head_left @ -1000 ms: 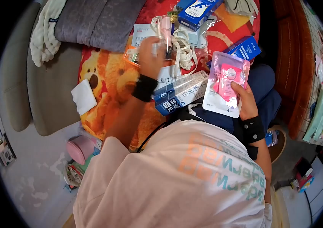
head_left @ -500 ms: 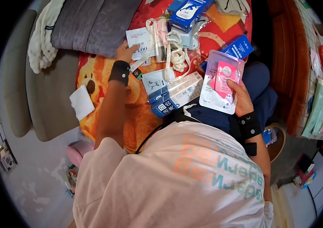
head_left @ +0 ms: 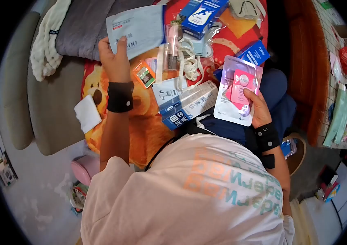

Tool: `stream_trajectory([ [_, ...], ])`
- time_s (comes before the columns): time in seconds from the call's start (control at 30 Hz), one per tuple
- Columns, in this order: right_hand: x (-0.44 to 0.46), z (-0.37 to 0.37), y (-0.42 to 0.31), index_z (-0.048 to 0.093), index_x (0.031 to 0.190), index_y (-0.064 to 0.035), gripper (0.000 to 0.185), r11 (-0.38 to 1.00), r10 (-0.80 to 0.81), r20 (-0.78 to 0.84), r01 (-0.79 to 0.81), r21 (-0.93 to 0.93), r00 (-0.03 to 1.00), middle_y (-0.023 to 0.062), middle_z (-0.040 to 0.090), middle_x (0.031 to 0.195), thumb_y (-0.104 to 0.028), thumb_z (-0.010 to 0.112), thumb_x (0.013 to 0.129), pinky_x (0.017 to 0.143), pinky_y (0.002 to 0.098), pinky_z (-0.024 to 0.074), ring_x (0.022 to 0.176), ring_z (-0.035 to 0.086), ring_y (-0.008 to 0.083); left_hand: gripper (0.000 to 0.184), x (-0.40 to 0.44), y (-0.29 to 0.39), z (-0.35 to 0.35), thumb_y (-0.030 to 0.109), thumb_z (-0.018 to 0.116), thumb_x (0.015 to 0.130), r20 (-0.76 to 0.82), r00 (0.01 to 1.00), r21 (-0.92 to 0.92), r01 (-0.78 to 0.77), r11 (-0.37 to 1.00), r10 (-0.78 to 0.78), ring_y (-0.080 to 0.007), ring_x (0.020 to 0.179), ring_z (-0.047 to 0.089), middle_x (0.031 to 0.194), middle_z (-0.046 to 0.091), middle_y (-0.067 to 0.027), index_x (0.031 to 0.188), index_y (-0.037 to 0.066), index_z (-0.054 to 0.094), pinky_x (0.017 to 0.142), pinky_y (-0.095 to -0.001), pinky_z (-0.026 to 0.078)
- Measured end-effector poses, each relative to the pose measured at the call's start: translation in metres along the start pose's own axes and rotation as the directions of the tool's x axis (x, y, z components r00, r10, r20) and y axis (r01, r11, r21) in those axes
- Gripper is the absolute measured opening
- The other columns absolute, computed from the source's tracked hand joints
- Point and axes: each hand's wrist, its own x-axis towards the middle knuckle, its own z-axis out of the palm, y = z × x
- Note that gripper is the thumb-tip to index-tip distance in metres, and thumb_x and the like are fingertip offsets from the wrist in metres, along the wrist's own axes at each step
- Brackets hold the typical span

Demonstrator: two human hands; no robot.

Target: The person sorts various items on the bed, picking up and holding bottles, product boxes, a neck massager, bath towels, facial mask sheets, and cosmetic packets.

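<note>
My left hand (head_left: pixel 115 62) grips a flat pale-blue sachet (head_left: pixel 142 28) by its lower left corner, thumb on top, raised over the bedding. My right hand (head_left: pixel 259 109) holds a silver and pink pouch (head_left: pixel 231 115) upright near my lap. A small pink sachet (head_left: pixel 242 77) lies against the pouch's front under my right thumb. Below the pale-blue sachet are an orange and green packet (head_left: pixel 145 74) and a bundle of white tape (head_left: pixel 190 67). A blue and white box (head_left: pixel 191 104) and a white packet (head_left: pixel 165 92) lie between my hands.
Blue boxes (head_left: pixel 203 17) lie at the far side of the red and orange bedding (head_left: pixel 136 134). A folded white cloth (head_left: pixel 87 113) sits at its left edge, beside a grey sofa (head_left: pixel 57 110). To the right stands a brown wooden panel (head_left: pixel 304 69).
My left hand has lifted the pale-blue sachet off the pile and moved it up and left. The orange and green packet now shows more fully. My right hand stays nearly still.
</note>
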Motion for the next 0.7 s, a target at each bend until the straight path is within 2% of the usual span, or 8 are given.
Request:
stream_trajectory([
  [0.07, -0.006, 0.004, -0.006, 0.046, 0.112, -0.0028, 0.033, 0.999, -0.042, 0.005, 0.042, 0.026, 0.999, 0.0087, 0.057, 0.100, -0.003, 0.054, 0.080, 0.078, 0.0289, 0.0476, 0.089, 0.057, 0.0162, 0.014, -0.014, 0.006, 0.013, 0.003, 0.054, 0.081, 0.140, 0.984, -0.162, 0.131, 0.978, -0.108, -0.0091, 0.073, 0.054, 0.086, 0.056, -0.0074, 0.092, 0.000, 0.046, 0.067, -0.0221, 0.046],
  [0.17, -0.016, 0.009, -0.021, 0.046, 0.112, -0.0031, 0.033, 0.988, -0.154, 0.023, 0.153, 0.028, 0.988, 0.0077, 0.057, 0.100, -0.004, 0.054, 0.080, 0.079, 0.0279, 0.0465, 0.090, 0.057, 0.0151, 0.015, -0.041, 0.011, 0.038, 0.002, 0.053, 0.080, 0.355, 0.884, -0.187, 0.386, 0.903, -0.304, -0.0092, 0.078, 0.054, 0.090, 0.057, -0.0072, 0.094, 0.000, 0.048, 0.070, -0.0220, 0.045],
  [0.3, -0.029, 0.021, -0.043, 0.048, 0.110, -0.0034, 0.030, 0.943, -0.320, 0.029, 0.322, -0.082, 0.947, 0.0066, 0.057, 0.100, -0.006, 0.053, 0.081, 0.079, 0.0261, 0.0448, 0.089, 0.056, 0.0135, 0.024, -0.066, 0.006, 0.067, 0.004, 0.054, 0.079, 0.583, 0.699, -0.262, 0.644, 0.719, -0.414, -0.0117, 0.081, 0.056, 0.094, 0.058, -0.0088, 0.103, 0.000, 0.048, 0.072, -0.0226, 0.045],
  [0.37, -0.035, 0.024, -0.052, 0.049, 0.109, -0.0028, 0.031, 0.885, -0.391, 0.038, 0.387, -0.259, 0.920, 0.0048, 0.057, 0.100, -0.005, 0.056, 0.080, 0.078, 0.0247, 0.0441, 0.088, 0.055, 0.0117, 0.028, -0.074, 0.007, 0.079, 0.005, 0.053, 0.080, 0.670, 0.614, -0.184, 0.683, 0.707, -0.418, -0.0119, 0.081, 0.057, 0.094, 0.058, -0.0078, 0.107, 0.000, 0.048, 0.071, -0.0231, 0.046],
  [0.47, -0.045, 0.035, -0.059, 0.049, 0.111, -0.0005, 0.036, 0.707, -0.440, 0.091, 0.407, -0.579, 0.893, 0.0018, 0.057, 0.095, -0.004, 0.060, 0.077, 0.076, 0.0220, 0.0420, 0.082, 0.053, 0.0089, 0.028, -0.075, 0.013, 0.089, 0.007, 0.051, 0.082, 0.830, 0.368, 0.042, 0.709, 0.704, -0.420, -0.0098, 0.081, 0.057, 0.097, 0.058, -0.0058, 0.108, 0.000, 0.047, 0.070, -0.0225, 0.047],
  [0.57, -0.048, 0.044, -0.069, 0.049, 0.110, 0.0012, 0.037, 0.451, -0.238, 0.267, 0.349, -0.821, 0.934, 0.0016, 0.055, 0.094, -0.006, 0.061, 0.076, 0.077, 0.0218, 0.0403, 0.084, 0.051, 0.0094, 0.028, -0.073, -0.014, 0.103, 0.001, 0.046, 0.078, 0.958, 0.224, 0.052, 0.478, 0.877, -0.179, -0.0100, 0.087, 0.053, 0.097, 0.058, -0.0061, 0.105, -0.001, 0.052, 0.078, -0.0222, 0.042],
  [0.63, -0.042, 0.045, -0.073, 0.049, 0.109, 0.0025, 0.036, 0.356, -0.232, 0.338, 0.403, -0.843, 0.912, 0.0022, 0.052, 0.097, -0.006, 0.060, 0.076, 0.080, 0.0223, 0.0383, 0.090, 0.050, 0.0103, 0.029, -0.064, 0.016, 0.111, 0.000, 0.044, 0.076, 0.959, 0.130, 0.183, 0.386, 0.904, -0.250, -0.0106, 0.089, 0.052, 0.097, 0.057, -0.0058, 0.104, -0.001, 0.054, 0.079, -0.0217, 0.039],
  [0.7, -0.034, 0.044, -0.073, 0.048, 0.110, 0.0028, 0.036, 0.284, -0.319, 0.431, 0.519, -0.807, 0.844, 0.0024, 0.051, 0.098, -0.005, 0.059, 0.076, 0.082, 0.0225, 0.0377, 0.092, 0.049, 0.0104, 0.030, -0.057, 0.008, 0.118, 0.004, 0.043, 0.077, 0.981, 0.073, 0.146, 0.318, 0.937, -0.178, -0.0100, 0.089, 0.052, 0.094, 0.059, -0.0054, 0.104, -0.001, 0.055, 0.079, -0.0219, 0.040],
])
